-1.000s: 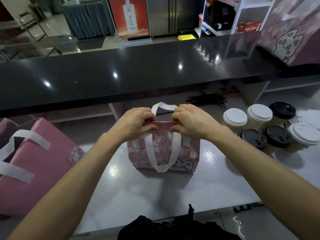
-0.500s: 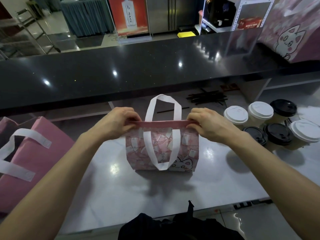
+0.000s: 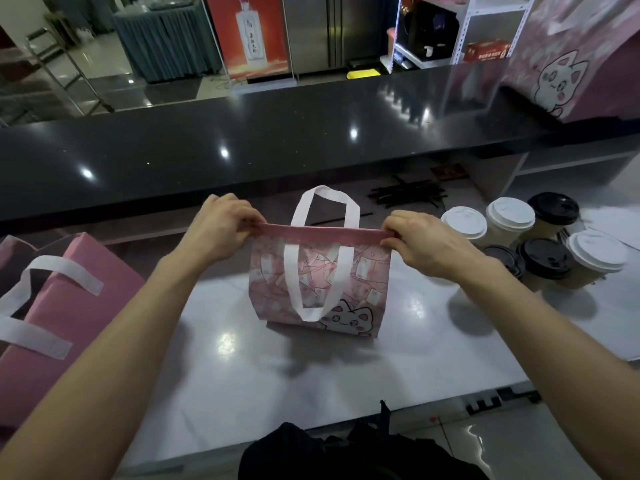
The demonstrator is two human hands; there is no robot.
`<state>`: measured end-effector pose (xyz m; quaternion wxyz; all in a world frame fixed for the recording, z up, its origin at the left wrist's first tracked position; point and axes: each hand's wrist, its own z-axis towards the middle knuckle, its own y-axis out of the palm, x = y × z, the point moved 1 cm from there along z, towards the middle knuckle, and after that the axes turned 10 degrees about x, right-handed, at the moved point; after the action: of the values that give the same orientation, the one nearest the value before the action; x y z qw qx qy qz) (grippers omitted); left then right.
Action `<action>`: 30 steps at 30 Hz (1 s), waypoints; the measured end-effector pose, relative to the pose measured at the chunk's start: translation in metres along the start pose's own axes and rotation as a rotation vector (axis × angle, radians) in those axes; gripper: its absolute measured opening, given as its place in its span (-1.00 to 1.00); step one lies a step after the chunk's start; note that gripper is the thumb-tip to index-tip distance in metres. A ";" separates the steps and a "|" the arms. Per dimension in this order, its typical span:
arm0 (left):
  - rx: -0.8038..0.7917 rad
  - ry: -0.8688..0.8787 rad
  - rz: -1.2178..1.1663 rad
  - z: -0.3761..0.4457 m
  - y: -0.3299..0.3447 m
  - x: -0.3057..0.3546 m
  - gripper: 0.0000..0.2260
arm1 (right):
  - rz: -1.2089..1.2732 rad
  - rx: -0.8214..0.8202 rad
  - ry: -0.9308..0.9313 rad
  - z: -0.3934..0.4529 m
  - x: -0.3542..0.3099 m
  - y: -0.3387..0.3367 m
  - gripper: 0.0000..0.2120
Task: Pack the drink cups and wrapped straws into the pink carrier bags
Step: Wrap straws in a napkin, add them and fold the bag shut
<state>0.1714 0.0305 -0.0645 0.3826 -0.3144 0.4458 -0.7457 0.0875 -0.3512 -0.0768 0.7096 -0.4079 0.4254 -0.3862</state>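
A small pink carrier bag (image 3: pixel 360 282) with a cat print and white handles stands upright on the white counter (image 3: pixel 277 375). My left hand (image 3: pixel 221 233) pinches the left end of its top rim. At the right end of that rim my right hand (image 3: pixel 422 244) pinches too, and the rim is stretched flat between them. Several lidded drink cups (image 3: pixel 509 220), some with white lids and some with black, stand grouped to the right of the bag. Dark wrapped straws (image 3: pixel 405 195) lie in a loose pile behind the bag. I cannot see inside the bag.
A larger pink bag (image 3: pixel 69 296) with white handles lies at the left edge. A raised black bar top (image 3: pixel 277 140) runs along the far side. Another cat-print bag (image 3: pixel 571 64) stands on it at the far right. Dark cloth (image 3: pixel 346 452) sits at the near edge.
My hands were close together at the middle of the bag's rim. They have slid apart to its two ends, pulling the rim straight, and the far handle now stands up.
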 end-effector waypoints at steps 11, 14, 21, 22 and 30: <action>0.282 -0.463 -0.398 -0.029 0.013 0.063 -0.71 | 0.221 0.029 -0.067 -0.063 -0.056 0.008 -0.56; 0.264 -0.438 -0.389 -0.085 0.008 0.089 -0.88 | 0.280 0.044 -0.032 -0.091 -0.044 0.016 -0.57; -0.042 -0.330 -0.176 -0.158 0.030 0.135 -0.77 | 0.073 0.014 -0.052 -0.118 -0.042 0.053 -0.72; -0.036 -0.333 -0.143 -0.156 0.033 0.137 -0.81 | 0.048 0.020 -0.064 -0.116 -0.046 0.055 -0.73; -0.043 -0.186 0.067 -0.140 0.034 0.140 -0.85 | -0.030 0.056 -0.050 -0.104 -0.050 0.060 -0.78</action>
<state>-0.0034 -0.0402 -0.1337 0.4403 -0.3754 0.4345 -0.6902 -0.0134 -0.3106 -0.1484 0.7253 -0.4040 0.3902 -0.3982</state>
